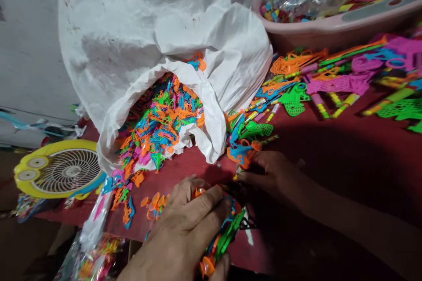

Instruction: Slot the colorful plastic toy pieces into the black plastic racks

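Observation:
My left hand [189, 224] is wrapped over a bunch of small plastic toys [227, 232] in green, blue and orange, low in the middle of the view. Several orange round-ended pieces [156, 202] lie on the red tabletop just left of that hand. To the right, my right hand [273, 169] has its thumb and fingers brought together at a blue and orange plastic toy [240, 153]; the exact contact is partly hidden. A dark pair of scissor-like handles [249, 221] shows beside the bunch, mostly in shadow.
A big white sack [158, 26] lies open towards me, with many coloured plastic toys [165, 118] spilling out. Loose toys with striped sticks [343, 83] cover the right side. Behind stands a pink basin [316, 26]. A yellow fan [62, 169] and a clear bag [99, 257] are left.

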Action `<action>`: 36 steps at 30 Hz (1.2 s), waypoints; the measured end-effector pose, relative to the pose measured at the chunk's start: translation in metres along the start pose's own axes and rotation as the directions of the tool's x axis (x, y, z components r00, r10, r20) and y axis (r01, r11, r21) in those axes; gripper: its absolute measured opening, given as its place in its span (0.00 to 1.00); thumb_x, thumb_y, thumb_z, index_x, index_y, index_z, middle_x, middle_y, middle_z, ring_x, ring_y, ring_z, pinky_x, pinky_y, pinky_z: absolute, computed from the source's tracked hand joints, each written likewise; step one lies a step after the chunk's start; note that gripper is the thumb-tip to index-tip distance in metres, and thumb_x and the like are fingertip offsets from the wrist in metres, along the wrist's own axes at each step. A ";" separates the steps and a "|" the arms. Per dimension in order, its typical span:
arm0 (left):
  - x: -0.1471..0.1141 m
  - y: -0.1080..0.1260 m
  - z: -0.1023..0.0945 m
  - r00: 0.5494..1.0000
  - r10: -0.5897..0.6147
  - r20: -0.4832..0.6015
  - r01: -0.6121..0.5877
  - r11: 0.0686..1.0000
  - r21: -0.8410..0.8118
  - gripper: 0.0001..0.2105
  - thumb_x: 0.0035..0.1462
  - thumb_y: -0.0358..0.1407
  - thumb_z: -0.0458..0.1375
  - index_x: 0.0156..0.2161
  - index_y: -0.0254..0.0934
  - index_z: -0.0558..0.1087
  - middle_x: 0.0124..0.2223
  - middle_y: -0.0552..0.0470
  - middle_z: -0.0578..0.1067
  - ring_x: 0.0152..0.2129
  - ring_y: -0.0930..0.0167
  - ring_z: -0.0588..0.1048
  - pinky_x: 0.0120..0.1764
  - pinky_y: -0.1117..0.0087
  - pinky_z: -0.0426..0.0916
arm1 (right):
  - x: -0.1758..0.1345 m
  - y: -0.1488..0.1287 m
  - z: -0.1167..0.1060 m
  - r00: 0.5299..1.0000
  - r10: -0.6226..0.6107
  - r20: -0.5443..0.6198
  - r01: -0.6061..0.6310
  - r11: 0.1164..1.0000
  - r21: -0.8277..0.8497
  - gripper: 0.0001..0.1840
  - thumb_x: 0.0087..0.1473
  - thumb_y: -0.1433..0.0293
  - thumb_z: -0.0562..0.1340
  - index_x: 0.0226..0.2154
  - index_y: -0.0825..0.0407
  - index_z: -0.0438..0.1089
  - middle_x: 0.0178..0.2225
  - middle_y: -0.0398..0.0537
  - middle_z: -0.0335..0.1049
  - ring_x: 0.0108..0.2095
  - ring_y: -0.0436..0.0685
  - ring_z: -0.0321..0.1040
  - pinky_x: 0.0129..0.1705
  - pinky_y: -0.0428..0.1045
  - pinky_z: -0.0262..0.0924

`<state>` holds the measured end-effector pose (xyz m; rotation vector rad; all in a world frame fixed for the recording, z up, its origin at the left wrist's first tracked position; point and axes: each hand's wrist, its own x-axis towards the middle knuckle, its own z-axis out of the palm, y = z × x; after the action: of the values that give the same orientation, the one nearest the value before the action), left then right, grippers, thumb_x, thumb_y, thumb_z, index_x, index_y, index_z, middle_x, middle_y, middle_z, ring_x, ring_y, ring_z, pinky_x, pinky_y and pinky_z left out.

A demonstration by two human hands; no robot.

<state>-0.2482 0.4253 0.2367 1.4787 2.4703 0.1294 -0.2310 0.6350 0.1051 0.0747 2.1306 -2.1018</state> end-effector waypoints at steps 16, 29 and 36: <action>0.000 0.003 0.000 0.998 -0.062 -0.023 0.059 0.994 -0.092 0.24 0.50 0.32 0.56 0.54 0.43 0.69 0.55 0.48 0.73 0.49 0.59 0.72 0.58 0.49 0.61 | -0.003 0.003 0.009 0.986 0.022 0.164 -0.057 0.975 0.215 0.16 0.49 0.59 0.66 0.31 0.55 0.69 0.28 0.41 0.63 0.31 0.53 0.60 0.34 0.47 0.56; -0.001 0.007 -0.004 0.999 -0.039 -0.006 0.038 0.996 -0.079 0.16 0.53 0.35 0.53 0.48 0.41 0.70 0.49 0.45 0.72 0.44 0.59 0.70 0.52 0.52 0.62 | -0.011 0.003 0.010 0.969 -0.191 0.154 0.201 0.978 -0.047 0.10 0.53 0.62 0.60 0.28 0.51 0.63 0.25 0.38 0.57 0.26 0.49 0.54 0.28 0.45 0.50; -0.002 0.007 -0.003 0.999 -0.024 -0.036 0.020 0.993 -0.120 0.19 0.53 0.34 0.55 0.52 0.40 0.68 0.51 0.48 0.71 0.46 0.63 0.69 0.54 0.55 0.58 | -0.014 -0.005 0.019 0.955 -0.285 0.087 0.298 0.909 -0.290 0.05 0.52 0.66 0.58 0.28 0.51 0.65 0.26 0.40 0.62 0.27 0.50 0.58 0.28 0.45 0.51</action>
<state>-0.2422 0.4274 0.2412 1.4120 2.4606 0.2978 -0.2169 0.6171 0.1119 -0.3412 2.5403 -1.8621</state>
